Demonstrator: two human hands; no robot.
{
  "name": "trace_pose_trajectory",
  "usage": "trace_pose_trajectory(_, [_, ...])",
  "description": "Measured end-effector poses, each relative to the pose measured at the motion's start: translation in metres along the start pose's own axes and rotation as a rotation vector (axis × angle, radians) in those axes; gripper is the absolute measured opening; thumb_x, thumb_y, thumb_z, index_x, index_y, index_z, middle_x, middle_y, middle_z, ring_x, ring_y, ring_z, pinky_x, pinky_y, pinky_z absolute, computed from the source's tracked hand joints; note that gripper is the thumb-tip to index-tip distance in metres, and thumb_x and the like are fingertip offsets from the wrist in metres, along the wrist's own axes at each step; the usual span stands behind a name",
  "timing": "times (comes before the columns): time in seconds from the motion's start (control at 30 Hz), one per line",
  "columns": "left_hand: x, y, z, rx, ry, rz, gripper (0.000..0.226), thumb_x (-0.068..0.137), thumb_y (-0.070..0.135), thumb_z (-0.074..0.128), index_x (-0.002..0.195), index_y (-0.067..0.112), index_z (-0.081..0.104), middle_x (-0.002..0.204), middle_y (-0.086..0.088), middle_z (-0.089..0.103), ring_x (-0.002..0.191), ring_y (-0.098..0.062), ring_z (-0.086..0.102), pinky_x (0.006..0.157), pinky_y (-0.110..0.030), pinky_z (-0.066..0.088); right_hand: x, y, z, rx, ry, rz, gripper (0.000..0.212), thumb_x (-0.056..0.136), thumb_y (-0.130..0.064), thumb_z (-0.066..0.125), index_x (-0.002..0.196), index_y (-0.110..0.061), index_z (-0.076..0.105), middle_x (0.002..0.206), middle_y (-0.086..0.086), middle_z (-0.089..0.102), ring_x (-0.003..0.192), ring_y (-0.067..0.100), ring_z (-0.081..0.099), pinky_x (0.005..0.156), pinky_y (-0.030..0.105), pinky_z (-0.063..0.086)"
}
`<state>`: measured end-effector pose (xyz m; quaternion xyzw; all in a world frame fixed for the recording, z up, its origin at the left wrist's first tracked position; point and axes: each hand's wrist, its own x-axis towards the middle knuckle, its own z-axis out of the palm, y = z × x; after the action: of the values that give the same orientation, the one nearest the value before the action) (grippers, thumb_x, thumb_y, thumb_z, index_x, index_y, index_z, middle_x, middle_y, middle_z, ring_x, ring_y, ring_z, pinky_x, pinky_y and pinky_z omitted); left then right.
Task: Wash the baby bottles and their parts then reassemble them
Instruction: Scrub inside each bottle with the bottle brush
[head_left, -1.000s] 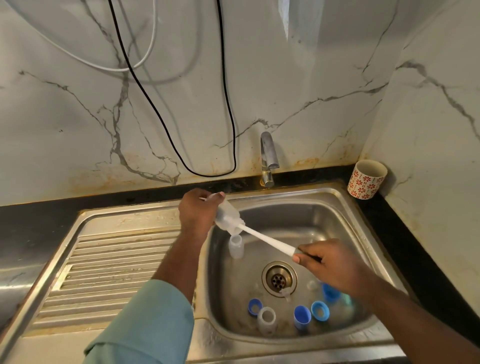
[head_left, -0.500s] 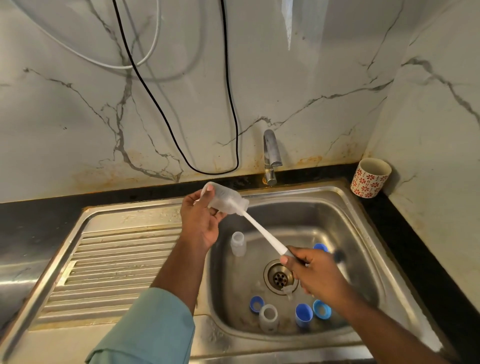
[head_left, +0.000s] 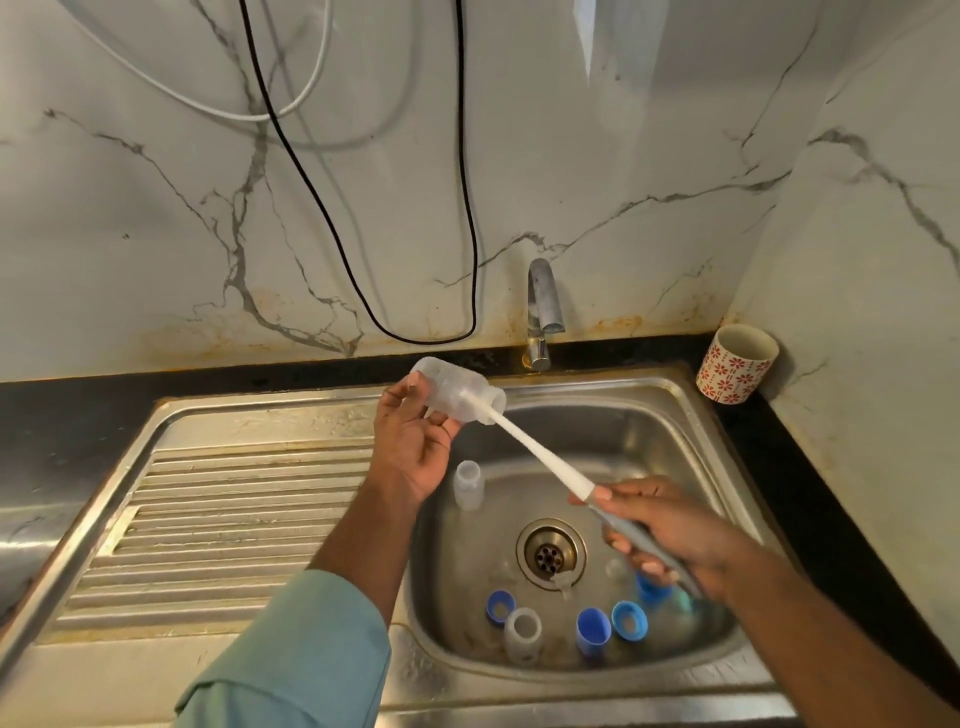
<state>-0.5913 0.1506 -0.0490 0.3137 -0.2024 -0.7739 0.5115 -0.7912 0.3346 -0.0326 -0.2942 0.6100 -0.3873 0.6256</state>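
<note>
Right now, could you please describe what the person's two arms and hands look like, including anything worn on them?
The left hand is bare, and its forearm is bare down to a loose pale green fabric sleeve bunched near the elbow. The right hand is bare too, and the right forearm shows no sleeve as far as the frame's edge. I see no gloves, rings, watch or wristbands on either.

Bottle parts in sink, right of drainboard

place: home kitchen | evidence: steel sink with drainboard, tap, marble-look wall, patterned cup
</note>
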Motion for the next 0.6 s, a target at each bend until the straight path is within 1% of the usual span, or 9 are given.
trace_pose_trajectory(0.07, [0.0,-0.001,0.002,0.085,0.074,0.08,0.032,0.088,0.015,0.069,0.114,0.013,0.05,0.122,-0.015,0.06,0.111,-0.037,0.063,0.086,-0.056,0.056,0.003,0.014,0.019,-0.014,0.087,-0.021,0.023,0.091,-0.032,0.062,0.107,-0.019,0.073,0.064,0.011,0.056,0.04,0.014,0.039,0.035,0.022,0.032])
trace_pose_trajectory(0.1, [0.0,-0.001,0.002,0.148,0.096,0.112,0.024,0.09,0.012,0.067,0.107,0.015,0.05,0.118,-0.013,0.06,0.114,-0.038,0.061,0.09,-0.058,0.054,0.004,0.015,0.025,-0.1,0.134,-0.034,0.02,0.094,-0.032,0.06,0.106,-0.021,0.072,0.064,0.01,0.056,0.04,0.014,0.04,0.037,0.023,0.032])
trace_pose_trajectory(0.2, [0.001,-0.001,0.0,0.286,0.121,0.111,0.021,0.092,0.009,0.066,0.103,0.018,0.051,0.118,-0.012,0.057,0.116,-0.037,0.058,0.086,-0.052,0.057,0.0,0.002,0.026,-0.505,0.179,-0.082,0.016,0.097,-0.034,0.057,0.098,-0.024,0.069,0.055,0.002,0.054,0.038,0.011,0.041,0.039,0.023,0.036])
trace_pose_trajectory(0.3, [0.0,-0.003,-0.006,0.276,0.129,0.029,0.028,0.088,0.013,0.067,0.11,0.015,0.05,0.121,-0.013,0.057,0.111,-0.035,0.059,0.076,-0.046,0.06,-0.01,-0.037,0.007,-0.671,0.056,-0.052,0.017,0.095,-0.036,0.059,0.087,-0.024,0.069,0.053,0.0,0.054,0.037,0.011,0.043,0.04,0.023,0.038])
trace_pose_trajectory(0.33, [0.001,-0.004,-0.009,0.243,0.121,0.005,0.035,0.085,0.016,0.069,0.114,0.015,0.05,0.122,-0.013,0.057,0.11,-0.034,0.06,0.073,-0.046,0.061,-0.013,-0.05,-0.002,-0.64,0.001,-0.02,0.016,0.094,-0.035,0.062,0.085,-0.024,0.07,0.055,0.001,0.057,0.039,0.011,0.044,0.04,0.023,0.039])
trace_pose_trajectory(0.4, [0.002,-0.006,-0.014,0.113,0.083,-0.009,0.051,0.077,0.022,0.07,0.123,0.015,0.049,0.128,-0.014,0.057,0.115,-0.036,0.06,0.07,-0.045,0.061,-0.013,-0.063,-0.016,-0.492,-0.089,0.034,0.017,0.089,-0.034,0.066,0.093,-0.019,0.074,0.063,0.006,0.06,0.041,0.013,0.045,0.039,0.022,0.039])
trace_pose_trajectory(0.5, [0.007,-0.002,-0.013,-0.044,0.068,0.027,0.077,0.075,0.025,0.078,0.141,0.007,0.042,0.142,-0.022,0.05,0.124,-0.041,0.055,0.073,-0.046,0.06,0.003,-0.037,-0.013,-0.138,-0.079,0.044,0.036,0.08,-0.032,0.068,0.11,-0.012,0.071,0.064,0.012,0.057,0.038,0.011,0.042,0.034,0.018,0.036])
trace_pose_trajectory(0.53, [0.008,0.0,-0.011,-0.045,0.072,0.045,0.076,0.078,0.023,0.079,0.142,0.006,0.042,0.143,-0.023,0.049,0.123,-0.042,0.056,0.076,-0.05,0.06,0.009,-0.021,-0.004,-0.043,-0.047,0.034,0.04,0.078,-0.032,0.067,0.112,-0.011,0.07,0.064,0.012,0.056,0.037,0.011,0.041,0.032,0.018,0.035])
trace_pose_trajectory(0.6, [0.009,0.003,-0.007,0.015,0.132,0.08,0.049,0.089,0.017,0.071,0.132,0.009,0.048,0.138,-0.02,0.053,0.117,-0.04,0.06,0.081,-0.054,0.059,0.017,0.01,0.021,0.107,0.022,0.019,0.041,0.078,-0.033,0.067,0.114,-0.013,0.069,0.063,0.011,0.056,0.037,0.012,0.04,0.031,0.019,0.031])
